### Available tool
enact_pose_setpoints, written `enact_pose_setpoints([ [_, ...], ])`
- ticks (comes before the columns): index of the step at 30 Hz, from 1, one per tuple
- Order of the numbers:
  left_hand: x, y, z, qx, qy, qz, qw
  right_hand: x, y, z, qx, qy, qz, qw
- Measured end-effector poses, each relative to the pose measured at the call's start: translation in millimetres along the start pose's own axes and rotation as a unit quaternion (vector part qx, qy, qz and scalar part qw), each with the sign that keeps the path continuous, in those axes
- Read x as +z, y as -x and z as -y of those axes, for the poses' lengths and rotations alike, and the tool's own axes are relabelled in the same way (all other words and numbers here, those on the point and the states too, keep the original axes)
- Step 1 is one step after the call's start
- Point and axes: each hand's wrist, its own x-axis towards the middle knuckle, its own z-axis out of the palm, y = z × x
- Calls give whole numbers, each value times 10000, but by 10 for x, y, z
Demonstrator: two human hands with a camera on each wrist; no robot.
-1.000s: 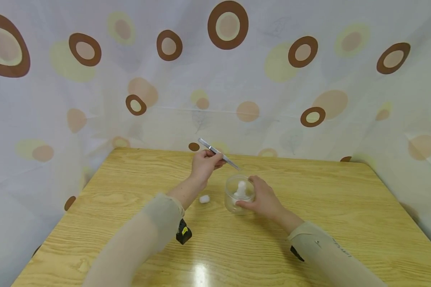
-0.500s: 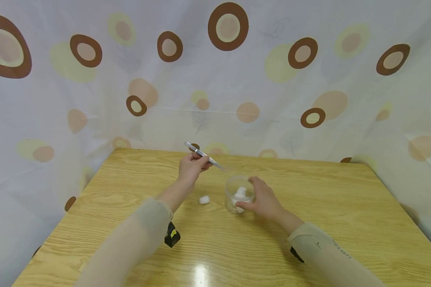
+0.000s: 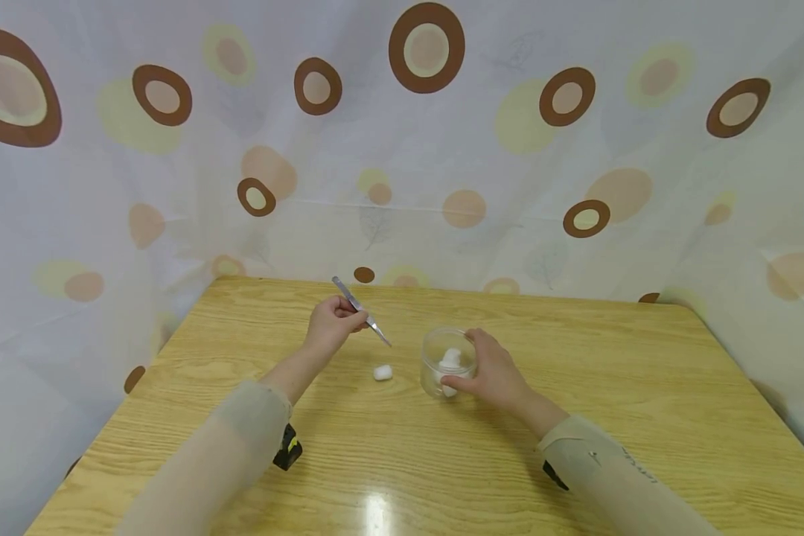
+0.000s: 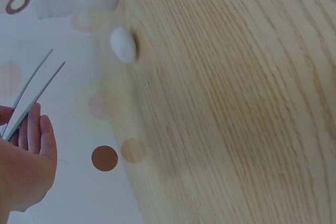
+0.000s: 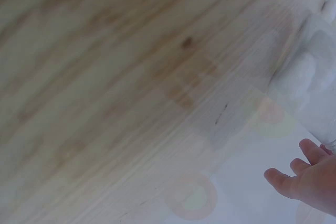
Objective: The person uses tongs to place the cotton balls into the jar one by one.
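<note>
My left hand (image 3: 335, 321) pinches a pair of metal tweezers (image 3: 363, 313), tips slanting down to the right above a white cotton ball (image 3: 383, 372) on the table. In the left wrist view the two arms of the tweezers (image 4: 39, 85) stand apart with nothing between their tips, and the cotton ball (image 4: 123, 44) lies beyond them. My right hand (image 3: 499, 372) grips the near and right sides of a clear round jar (image 3: 430, 380). Several white cotton balls (image 3: 450, 359) sit inside it. Part of the jar (image 5: 310, 77) and its cotton show in the right wrist view.
The wood-grain table (image 3: 610, 387) spreads out on all sides of the jar. Behind it hangs a pale curtain (image 3: 522, 253) with brown and yellow circles, reaching round both sides. A black wrist device (image 3: 288, 447) hangs under the left sleeve.
My left hand has moved left and lower with the tweezers, from over the jar to above the loose cotton ball. Cotton standing up in the jar has dropped lower. My right hand stays on the jar.
</note>
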Motion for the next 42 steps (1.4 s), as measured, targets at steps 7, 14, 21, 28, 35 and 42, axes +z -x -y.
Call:
enact_pose_setpoints([
  [7, -68, -12, 104, 61, -455, 94, 9989, 4, 1, 3, 33, -21, 26, 10000],
  [14, -109, -36, 219, 51, -704, 377, 9968, -4, 5, 0, 26, -26, 28, 10000],
  [21, -78, -25, 268, 54, -847, 488, 9952, -12, 8, 8, 28, -35, 35, 10000],
  [28, -38, 2, 298, 84, -929, 575, 9940, -6, 6, 14, 40, -43, 36, 10000],
  [35, -25, 18, 325, 144, -1170, 526, 9916, -11, 11, 29, 7, -83, -11, 10000],
  [42, -15, 16, 330, 223, -1289, 515, 9901, -9, 8, 19, -3, -72, -24, 10000],
])
